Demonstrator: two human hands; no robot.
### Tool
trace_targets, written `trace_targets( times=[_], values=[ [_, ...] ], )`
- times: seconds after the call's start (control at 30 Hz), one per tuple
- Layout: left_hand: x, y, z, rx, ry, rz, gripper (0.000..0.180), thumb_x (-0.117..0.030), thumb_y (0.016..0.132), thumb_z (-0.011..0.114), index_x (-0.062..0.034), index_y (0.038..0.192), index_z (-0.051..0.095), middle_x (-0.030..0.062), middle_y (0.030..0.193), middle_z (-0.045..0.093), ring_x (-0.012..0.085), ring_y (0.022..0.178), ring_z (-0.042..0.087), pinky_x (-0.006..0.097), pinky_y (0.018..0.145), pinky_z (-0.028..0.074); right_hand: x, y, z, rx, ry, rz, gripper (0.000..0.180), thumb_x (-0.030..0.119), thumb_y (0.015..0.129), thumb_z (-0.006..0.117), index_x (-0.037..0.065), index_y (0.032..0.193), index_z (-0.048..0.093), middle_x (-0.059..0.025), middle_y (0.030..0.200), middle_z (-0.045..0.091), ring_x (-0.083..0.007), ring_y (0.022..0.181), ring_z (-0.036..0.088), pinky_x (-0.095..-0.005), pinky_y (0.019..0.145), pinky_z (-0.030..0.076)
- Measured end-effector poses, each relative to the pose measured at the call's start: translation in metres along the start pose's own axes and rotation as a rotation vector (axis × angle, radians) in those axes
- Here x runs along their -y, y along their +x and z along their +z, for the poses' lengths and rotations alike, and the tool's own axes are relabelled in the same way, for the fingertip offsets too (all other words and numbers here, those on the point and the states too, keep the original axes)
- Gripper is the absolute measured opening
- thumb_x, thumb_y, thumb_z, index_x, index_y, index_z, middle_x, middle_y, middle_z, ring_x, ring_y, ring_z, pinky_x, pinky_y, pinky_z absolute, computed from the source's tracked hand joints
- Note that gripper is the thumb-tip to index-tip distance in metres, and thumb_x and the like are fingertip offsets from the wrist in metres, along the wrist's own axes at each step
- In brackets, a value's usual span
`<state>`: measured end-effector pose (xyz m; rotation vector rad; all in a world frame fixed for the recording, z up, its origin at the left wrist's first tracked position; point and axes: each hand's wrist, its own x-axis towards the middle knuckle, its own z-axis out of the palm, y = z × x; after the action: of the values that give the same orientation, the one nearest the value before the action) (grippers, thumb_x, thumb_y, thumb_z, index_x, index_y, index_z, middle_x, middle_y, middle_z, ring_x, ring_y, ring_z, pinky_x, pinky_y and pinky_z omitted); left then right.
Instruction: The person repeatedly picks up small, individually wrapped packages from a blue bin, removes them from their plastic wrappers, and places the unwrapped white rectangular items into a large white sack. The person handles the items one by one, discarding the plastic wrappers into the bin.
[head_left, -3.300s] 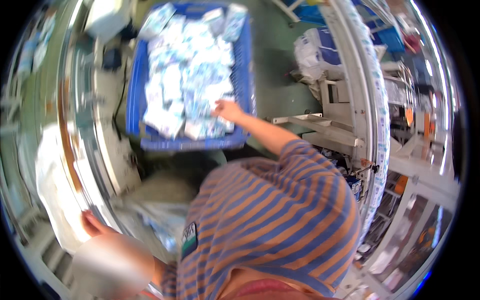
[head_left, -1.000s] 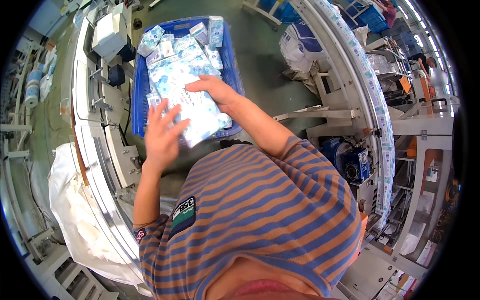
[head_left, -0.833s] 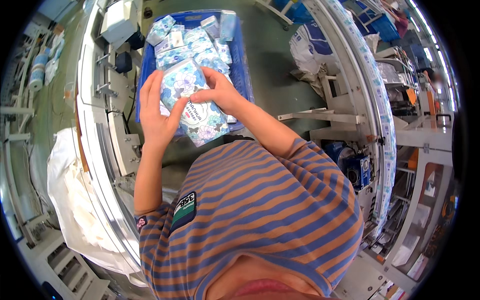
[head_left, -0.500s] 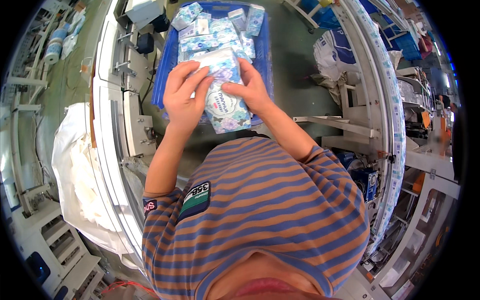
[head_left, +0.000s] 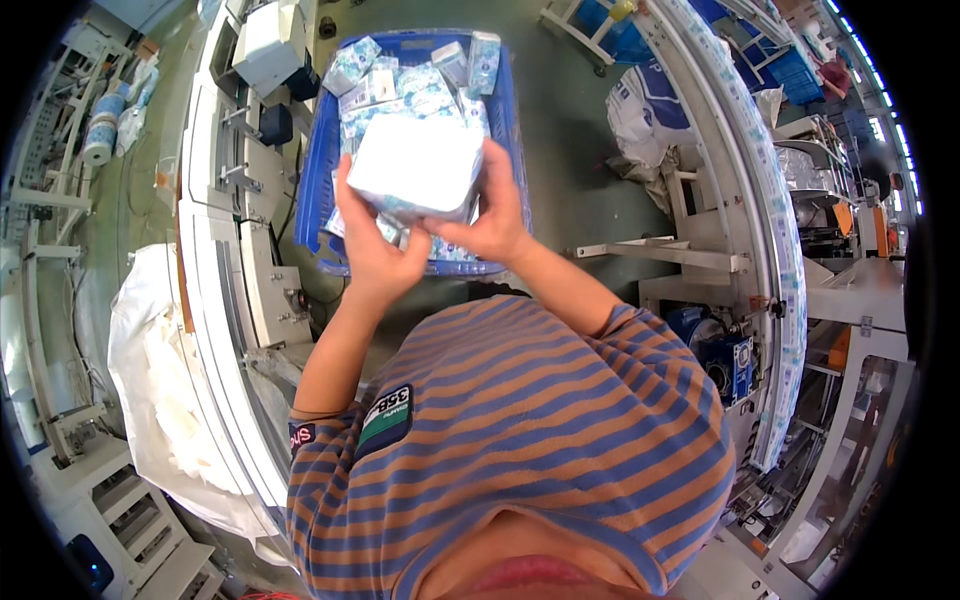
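Both of my hands hold a soft pack of tissues (head_left: 418, 165) over the near part of a blue plastic crate (head_left: 315, 190). A plain white face of the pack is turned up and glares in the light. My left hand (head_left: 378, 245) is closed on its left and near side, my right hand (head_left: 498, 215) on its right side. The thumbs come close together at the near edge. Under and beyond it, several similar packs (head_left: 428, 98) with blue floral print lie jumbled in the crate, partly hidden by the held pack.
Machine frames flank me: a white rail (head_left: 215, 290) at left, and at right a long frame with a printed film strip (head_left: 790, 260). A large pale bag (head_left: 150, 350) lies at far left. A white and blue sack (head_left: 650, 115) stands right of the crate.
The pack has been turned from its printed side to a white face. Both hands have shifted their grip towards its sides and near edge. The crate sits lower and further left in view.
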<state>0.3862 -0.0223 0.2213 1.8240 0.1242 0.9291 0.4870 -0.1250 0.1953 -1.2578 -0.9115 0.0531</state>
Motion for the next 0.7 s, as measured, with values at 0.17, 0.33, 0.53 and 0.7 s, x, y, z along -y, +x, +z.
trace_targets(
  times=[0.17, 0.33, 0.53, 0.7],
  values=[
    [0.024, 0.004, -0.013, -0.085, 0.511, 0.084, 0.046, 0.006, 0.066, 0.048, 0.0058, 0.112, 0.048, 0.0207, 0.099, 0.056, 0.0332, 0.092, 0.055, 0.035, 0.082, 0.042, 0.012, 0.009, 0.011, -0.023, -0.024, 0.089, 0.081, 0.011, 0.057, 0.079, 0.002, 0.123, 0.032, -0.0088, 0.117, 0.043, -0.0174, 0.109, 0.041, -0.0313, 0.092, 0.034],
    [0.005, 0.038, -0.02, -0.134, 0.129, -0.066, 0.025, 0.004, 0.08, 0.042, 0.0063, 0.1, 0.056, 0.0151, 0.092, 0.06, 0.0217, 0.081, 0.058, 0.029, 0.073, 0.046, 0.01, 0.019, 0.003, 0.19, 0.591, 0.576, 0.067, 0.007, 0.056, 0.077, 0.0, 0.114, 0.044, -0.0082, 0.105, 0.054, -0.0144, 0.095, 0.05, -0.0291, 0.083, 0.041],
    [0.08, -0.003, -0.006, -0.099, -0.434, -0.492, 0.013, -0.006, 0.083, 0.049, 0.002, 0.09, 0.056, 0.0094, 0.081, 0.059, 0.0166, 0.069, 0.056, 0.028, 0.065, 0.047, 0.003, 0.005, -0.005, 0.743, 1.017, 0.646, 0.063, 0.013, 0.058, 0.077, -0.003, 0.111, 0.048, -0.0068, 0.102, 0.056, -0.0137, 0.094, 0.052, -0.0279, 0.082, 0.04],
    [0.067, -0.006, -0.026, 0.237, -0.361, -0.63, 0.059, -0.027, 0.08, 0.057, 0.0021, 0.124, 0.031, 0.0174, 0.118, 0.045, 0.0263, 0.106, 0.047, 0.037, 0.088, 0.04, -0.002, 0.008, -0.006, 0.423, 0.438, 0.505, 0.051, 0.029, 0.078, 0.063, 0.0, 0.116, 0.046, -0.0073, 0.104, 0.057, -0.0131, 0.095, 0.052, -0.026, 0.083, 0.039]
  ],
)
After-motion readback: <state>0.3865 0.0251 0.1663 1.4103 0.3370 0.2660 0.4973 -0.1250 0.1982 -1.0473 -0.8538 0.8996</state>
